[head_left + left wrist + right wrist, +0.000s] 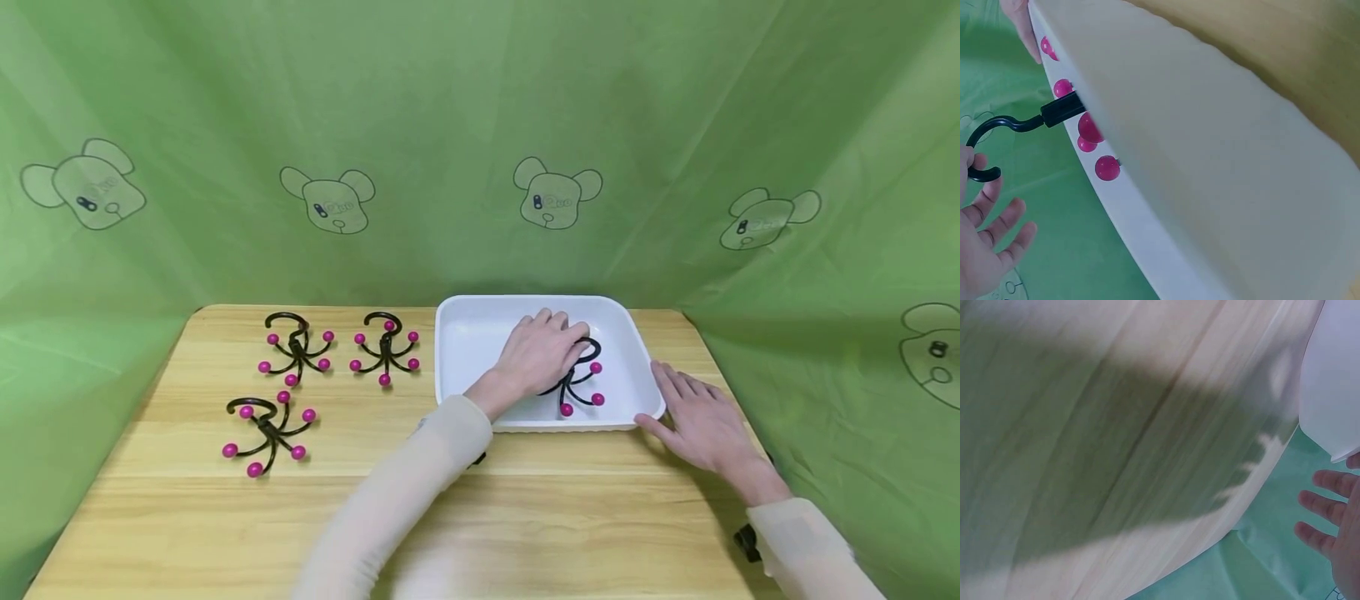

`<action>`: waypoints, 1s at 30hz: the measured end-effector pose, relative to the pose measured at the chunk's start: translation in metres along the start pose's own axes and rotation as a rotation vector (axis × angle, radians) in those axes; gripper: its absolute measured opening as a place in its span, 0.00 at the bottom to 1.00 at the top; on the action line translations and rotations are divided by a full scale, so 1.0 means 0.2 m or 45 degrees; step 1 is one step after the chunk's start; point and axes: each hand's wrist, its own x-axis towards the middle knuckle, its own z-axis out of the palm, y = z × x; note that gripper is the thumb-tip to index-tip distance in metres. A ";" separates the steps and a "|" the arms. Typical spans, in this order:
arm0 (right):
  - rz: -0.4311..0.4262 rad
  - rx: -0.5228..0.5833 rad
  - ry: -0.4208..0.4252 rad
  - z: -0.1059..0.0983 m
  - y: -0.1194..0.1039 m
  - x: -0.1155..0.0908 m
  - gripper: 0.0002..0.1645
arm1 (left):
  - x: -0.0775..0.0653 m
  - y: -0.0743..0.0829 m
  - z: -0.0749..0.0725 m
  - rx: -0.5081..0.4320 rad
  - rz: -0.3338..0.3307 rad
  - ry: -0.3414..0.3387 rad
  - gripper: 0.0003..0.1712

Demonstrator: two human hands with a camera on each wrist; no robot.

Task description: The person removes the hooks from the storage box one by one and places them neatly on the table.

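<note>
My left hand (542,352) is inside the white tray (468,333), pinching the curved hook of a black claw hanger (587,350) with pink ball tips. In the left wrist view, the thumb and index finger of the left hand (988,244) meet on the hook (1004,122), while the other fingers are loose. The tray's front wall (1179,156) hides most of the hanger's arms there. My right hand (701,425) rests against the tray's right front corner with its fingers extended. In the right wrist view, the right hand's fingers (1329,506) lie beside the tray (1332,381).
On the left of the wooden table (585,533) lie three similar hangers: one at the back left (297,348), one beside it (386,346) and one nearer the front (268,429). A green curtain (420,108) with bear-face prints surrounds the table's back and sides.
</note>
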 end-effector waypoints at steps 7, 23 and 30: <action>-0.005 -0.011 -0.017 0.00 0.00 0.00 0.60 | -0.05 -0.03 -0.07 -0.024 0.012 0.023 0.19; -0.003 0.004 -0.013 -0.01 0.00 0.00 0.59 | -0.19 -0.13 -0.19 -0.067 0.047 0.141 0.18; -0.008 0.012 -0.007 -0.01 0.00 -0.01 0.58 | -0.28 -0.18 -0.23 -0.090 0.053 0.209 0.16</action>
